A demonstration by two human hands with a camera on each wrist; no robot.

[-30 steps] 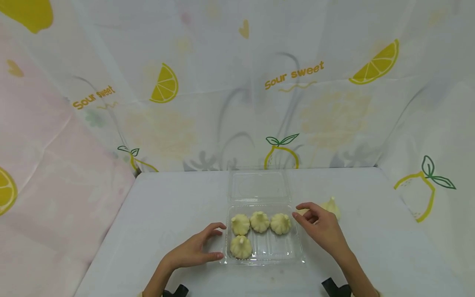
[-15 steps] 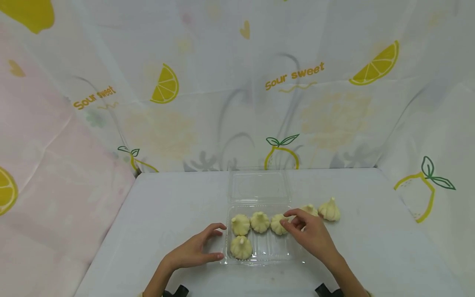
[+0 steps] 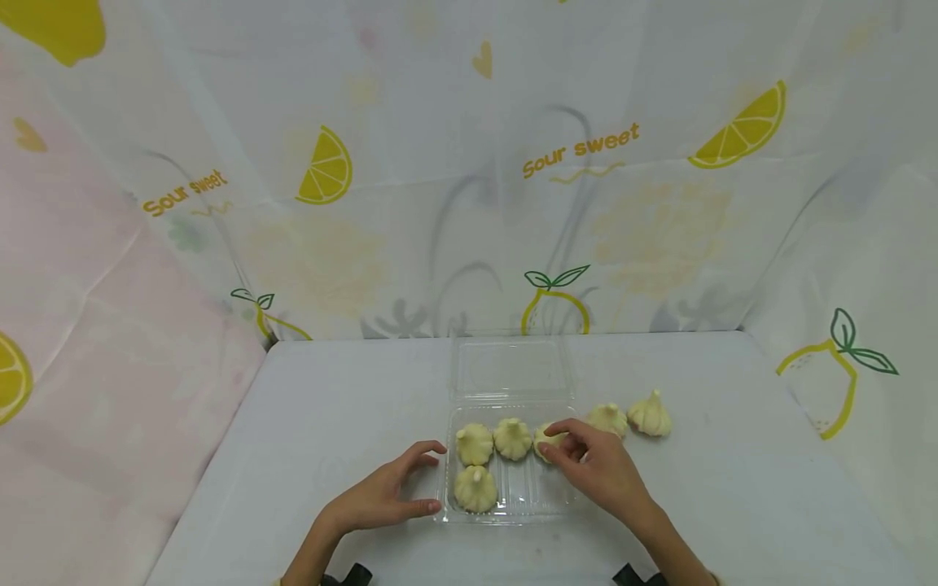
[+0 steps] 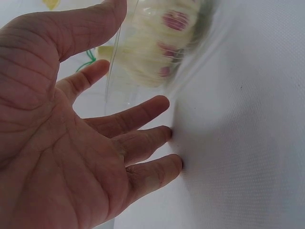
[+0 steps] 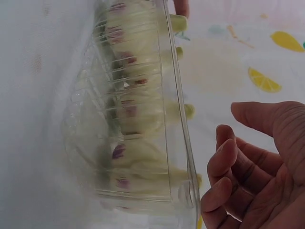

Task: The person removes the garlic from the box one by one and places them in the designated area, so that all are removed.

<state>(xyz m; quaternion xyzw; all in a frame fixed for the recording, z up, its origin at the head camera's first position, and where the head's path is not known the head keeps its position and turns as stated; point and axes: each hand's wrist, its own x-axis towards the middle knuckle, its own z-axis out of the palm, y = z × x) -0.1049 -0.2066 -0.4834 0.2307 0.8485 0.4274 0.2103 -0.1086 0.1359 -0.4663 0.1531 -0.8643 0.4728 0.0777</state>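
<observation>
Your right hand (image 3: 595,466) and left hand (image 3: 388,492), relaxed, grasp nothing — garlic bulbs (image 3: 512,439), probably light and firm; pinch round the middle.

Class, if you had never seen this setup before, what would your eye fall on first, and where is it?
Probably the clear box at the middle of the white table, with four pale garlic bulbs inside. Next, perhaps, the left grip beside its left edge and the right grip over its right side. Yellow lemon slices also stand out on the backdrop behind.
</observation>
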